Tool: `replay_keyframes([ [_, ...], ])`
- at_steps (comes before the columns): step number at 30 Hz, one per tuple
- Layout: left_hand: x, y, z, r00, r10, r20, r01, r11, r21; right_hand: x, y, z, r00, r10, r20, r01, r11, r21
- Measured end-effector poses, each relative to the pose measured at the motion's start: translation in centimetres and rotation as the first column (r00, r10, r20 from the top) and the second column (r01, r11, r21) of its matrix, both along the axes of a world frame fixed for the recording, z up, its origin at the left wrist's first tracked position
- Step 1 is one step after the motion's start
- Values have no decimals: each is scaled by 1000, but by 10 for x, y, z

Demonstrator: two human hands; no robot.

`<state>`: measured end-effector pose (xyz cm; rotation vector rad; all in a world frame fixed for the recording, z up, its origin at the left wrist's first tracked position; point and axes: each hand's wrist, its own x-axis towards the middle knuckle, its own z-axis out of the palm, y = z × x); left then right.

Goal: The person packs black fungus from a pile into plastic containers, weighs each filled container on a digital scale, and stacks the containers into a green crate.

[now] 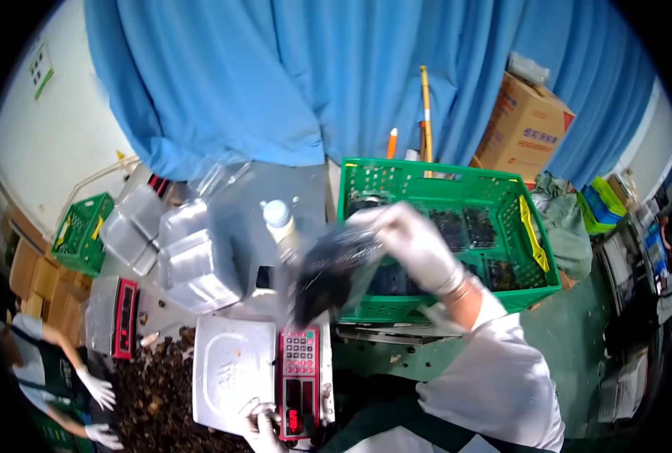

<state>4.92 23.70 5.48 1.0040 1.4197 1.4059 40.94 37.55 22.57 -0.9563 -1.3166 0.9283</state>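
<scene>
My right hand (419,245), in a white glove, grips a clear plastic box (328,279) by its upper edge. Dark contents show through the box, which is tilted and blurred by motion above the scale's keypad. My left hand (262,428), also gloved, is at the near corner of the weighing scale (234,370), its fingers loosely bent and apart. Nothing is seen in that hand. The scale's metal pan is bare, and its red panel shows lit digits. Right of the held box stands a green crate (449,170) containing several clear boxes of dark pieces.
Dark brown pieces (162,392) are heaped left of the scale. Stacked clear boxes (196,257) and a white-capped bottle (278,215) stand behind it. A second scale (125,317) is at left, near a co-worker's gloved hands (96,389). A carton (525,124) stands back right.
</scene>
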Motion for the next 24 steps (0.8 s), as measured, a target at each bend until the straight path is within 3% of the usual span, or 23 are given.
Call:
replay_keyframes([
  [1, -11, 6, 1, 859, 198, 472, -90, 966, -243, 32, 3, 3, 974, -153, 165, 142, 987, 74],
  [2, -23, 9, -7, 642, 326, 695, -60, 924, -377, 56, 2, 11, 942, -259, 214, 259, 965, 30],
  [3, -34, 11, -15, 343, 502, 794, -41, 852, -522, 89, 10, -1, 924, -302, 235, 303, 952, 35],
  [4, -41, 11, -30, 192, 546, 815, -36, 834, -550, 126, 20, -18, 852, -383, 357, 392, 919, 51],
  [6, 2, 5, -2, 641, 347, 685, -161, 933, -323, 171, 32, -39, 861, -411, 301, 470, 868, -158],
  [8, 17, 17, 8, 738, 160, 655, -71, 984, -161, 224, 50, -83, 840, -373, 393, 466, 868, -171],
  [9, 23, 16, 15, 714, 226, 662, -85, 967, -239, 239, 61, -102, 853, -368, 371, 463, 861, -211],
  [10, 29, 14, 22, 686, 294, 666, -99, 944, -314, 256, 72, -118, 807, -342, 482, 500, 829, -250],
  [11, 30, 8, 21, 741, 210, 637, -58, 966, -251, 265, 88, -132, 698, -367, 615, 635, 714, -295],
  [12, 29, 2, 13, 790, 170, 589, -29, 970, -242, 282, 107, -157, 508, -469, 722, 624, 779, 66],
  [14, 32, -9, 1, 766, 100, 635, 42, 978, -205, 222, 133, -116, 550, -463, 696, 529, 837, 139],
  [17, 47, -24, 7, 748, 54, 661, 114, 972, -208, 85, 164, -57, 654, -236, 719, 155, 972, 177],
  [19, 57, -37, -3, 693, 47, 720, 149, 967, -206, -4, 186, -53, 570, -70, 819, -151, 971, 188],
  [20, 60, -46, -3, 739, 10, 674, 191, 956, -223, -41, 200, -63, 570, 16, 821, -264, 950, 165],
  [22, 67, -71, -3, 770, -10, 638, 177, 964, -199, -108, 227, -83, 482, -75, 873, -482, 809, 336],
  [24, 70, -98, -26, 735, 22, 678, 108, 983, -148, -169, 242, -106, 499, -259, 827, -515, 679, 524],
])
